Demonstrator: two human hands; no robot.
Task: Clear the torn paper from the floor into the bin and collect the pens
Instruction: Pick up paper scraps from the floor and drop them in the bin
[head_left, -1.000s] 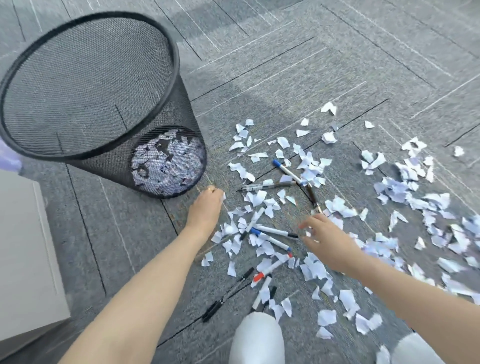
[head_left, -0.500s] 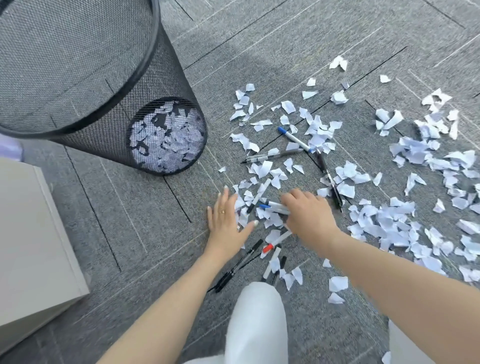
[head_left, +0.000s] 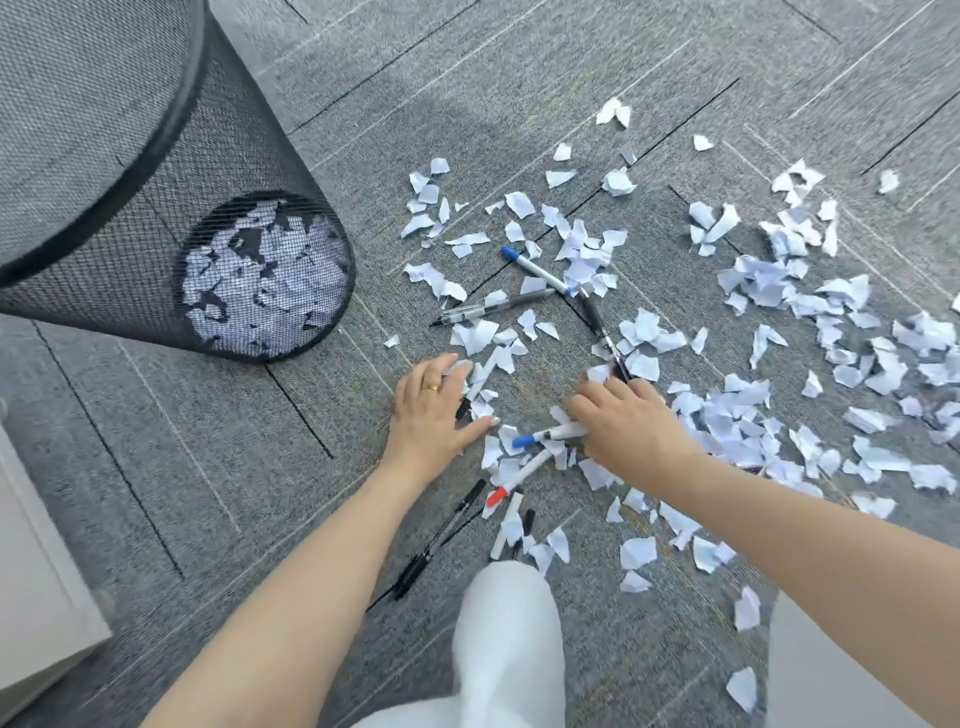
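Observation:
Torn white paper (head_left: 769, 280) lies scattered over the grey carpet, thickest to the right. A black mesh bin (head_left: 171, 135) stands at the upper left with scraps in its bottom. Several pens lie among the scraps: a blue-capped pen (head_left: 535, 270), a clear black pen (head_left: 493, 307), a red-capped pen (head_left: 519, 475) and black pens (head_left: 441, 535). My left hand (head_left: 434, 410) rests flat on the floor with fingers spread over scraps. My right hand (head_left: 623, 421) is curled down over scraps and the end of another blue-capped pen (head_left: 550, 434).
A pale cabinet corner (head_left: 36, 571) sits at the lower left beside the bin. My knees in white trousers (head_left: 509, 649) are at the bottom edge. Bare carpet (head_left: 234, 467) stretches between the bin and my left arm.
The view has tilted down and closer to the floor. Both hands dropped onto the scraps; my left hand slid in from the left, and my right hand closed over the pens in the middle.

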